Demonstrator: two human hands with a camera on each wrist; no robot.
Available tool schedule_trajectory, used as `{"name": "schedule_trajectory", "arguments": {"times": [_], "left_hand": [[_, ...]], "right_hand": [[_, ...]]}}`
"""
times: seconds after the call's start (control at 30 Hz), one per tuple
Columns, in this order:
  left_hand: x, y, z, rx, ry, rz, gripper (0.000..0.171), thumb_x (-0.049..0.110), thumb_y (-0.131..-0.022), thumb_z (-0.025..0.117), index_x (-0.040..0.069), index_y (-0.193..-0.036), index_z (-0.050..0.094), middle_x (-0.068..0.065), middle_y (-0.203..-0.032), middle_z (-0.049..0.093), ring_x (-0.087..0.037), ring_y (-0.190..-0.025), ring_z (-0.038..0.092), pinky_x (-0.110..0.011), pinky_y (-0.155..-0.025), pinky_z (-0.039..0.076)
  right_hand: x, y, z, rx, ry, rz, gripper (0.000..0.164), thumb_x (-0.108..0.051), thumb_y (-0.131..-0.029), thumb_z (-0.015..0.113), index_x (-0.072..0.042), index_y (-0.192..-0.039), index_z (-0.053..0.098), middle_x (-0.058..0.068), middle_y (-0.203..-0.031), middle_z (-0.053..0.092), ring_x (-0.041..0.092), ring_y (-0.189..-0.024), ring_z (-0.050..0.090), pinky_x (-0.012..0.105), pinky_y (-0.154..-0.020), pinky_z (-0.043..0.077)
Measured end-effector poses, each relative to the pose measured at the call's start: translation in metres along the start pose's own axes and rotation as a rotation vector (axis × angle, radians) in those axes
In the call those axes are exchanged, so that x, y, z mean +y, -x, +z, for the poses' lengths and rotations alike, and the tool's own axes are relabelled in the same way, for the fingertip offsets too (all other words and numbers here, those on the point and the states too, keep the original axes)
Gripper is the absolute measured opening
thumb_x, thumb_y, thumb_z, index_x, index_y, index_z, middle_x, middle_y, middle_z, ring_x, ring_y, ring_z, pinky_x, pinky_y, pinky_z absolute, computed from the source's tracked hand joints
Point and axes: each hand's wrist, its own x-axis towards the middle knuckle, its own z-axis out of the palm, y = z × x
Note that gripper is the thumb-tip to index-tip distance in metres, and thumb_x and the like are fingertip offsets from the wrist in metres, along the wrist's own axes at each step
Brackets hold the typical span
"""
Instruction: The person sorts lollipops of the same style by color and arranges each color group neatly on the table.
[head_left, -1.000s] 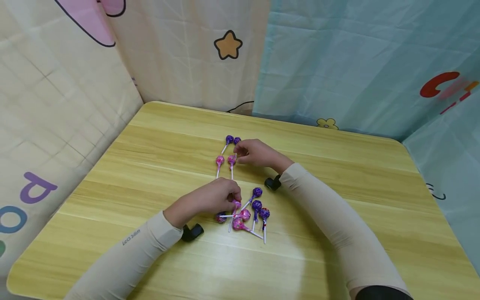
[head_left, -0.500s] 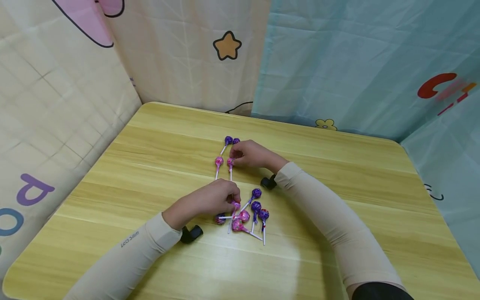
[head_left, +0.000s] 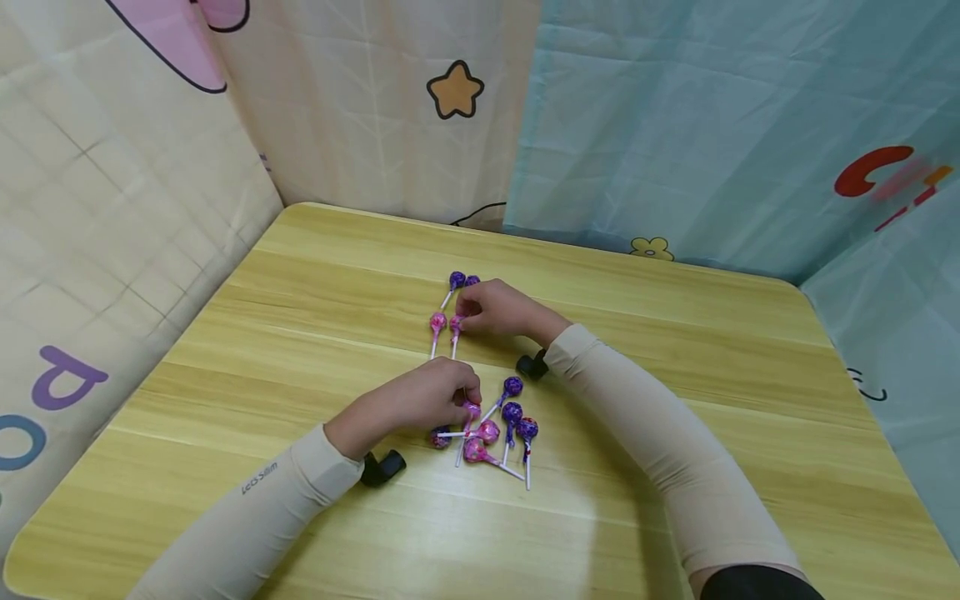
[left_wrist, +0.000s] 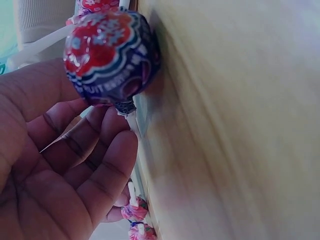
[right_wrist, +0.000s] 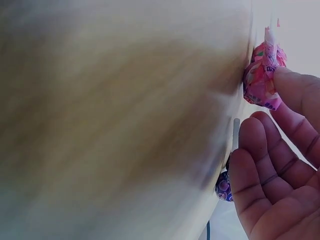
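Note:
Over the near group of lollipops, my left hand (head_left: 435,392) pinches a pink lollipop (head_left: 472,410) at its head. In the left wrist view, a purple lollipop (left_wrist: 112,57) close to the camera covers the thumb tip of the left hand (left_wrist: 65,145). Farther up the table, my right hand (head_left: 506,308) pinches another pink lollipop (head_left: 456,323) by its head, its stick pointing towards me. The right wrist view shows the thumb of my right hand (right_wrist: 280,165) against that pink wrapper (right_wrist: 262,80). Left of it lies a matching pink lollipop (head_left: 438,322).
Two purple lollipops (head_left: 457,280) lie beyond the pink pair, one partly behind the right hand. Several more, such as a purple one (head_left: 528,428) and a pink one (head_left: 476,451), lie crossed near the left hand. Curtains (head_left: 660,125) border the wooden table (head_left: 675,333).
My right hand has come down to the upper right pink lollipop and shifted it slightly left, nearer its neighbour. The left hand has stayed in place at its pink lollipop.

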Motion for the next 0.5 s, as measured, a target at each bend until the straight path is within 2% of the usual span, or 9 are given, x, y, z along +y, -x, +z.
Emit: {"name": "schedule_trajectory", "arguments": {"times": [0.23, 0.33, 0.5], "left_hand": [[0.002, -0.002, 0.000, -0.012, 0.007, -0.012, 0.006, 0.009, -0.090, 0.072, 0.012, -0.086, 0.069, 0.006, -0.078, 0.058, -0.012, -0.071, 0.051, -0.028, -0.066, 0.046], [0.003, -0.002, 0.000, -0.009, 0.005, -0.008, 0.007, 0.009, -0.090, 0.072, 0.012, -0.085, 0.069, 0.007, -0.078, 0.058, -0.011, -0.071, 0.052, -0.028, -0.065, 0.046], [0.003, -0.001, 0.000, -0.004, 0.010, -0.005, 0.007, 0.007, -0.089, 0.072, 0.011, -0.084, 0.069, 0.006, -0.077, 0.058, -0.010, -0.069, 0.051, -0.027, -0.064, 0.046]], "right_hand": [[0.004, 0.014, -0.011, 0.078, -0.030, 0.035, 0.016, -0.019, -0.094, 0.070, -0.008, -0.105, 0.067, 0.003, -0.094, 0.064, 0.018, -0.086, 0.056, 0.031, -0.080, 0.049], [0.003, 0.028, -0.017, 0.123, -0.080, 0.049, 0.018, -0.018, -0.094, 0.071, -0.006, -0.107, 0.067, 0.003, -0.097, 0.066, 0.019, -0.090, 0.059, 0.034, -0.084, 0.050], [-0.003, 0.060, -0.021, 0.183, -0.192, 0.068, 0.022, -0.018, -0.094, 0.070, -0.004, -0.111, 0.067, 0.002, -0.100, 0.066, 0.018, -0.093, 0.061, 0.037, -0.081, 0.051]]}}
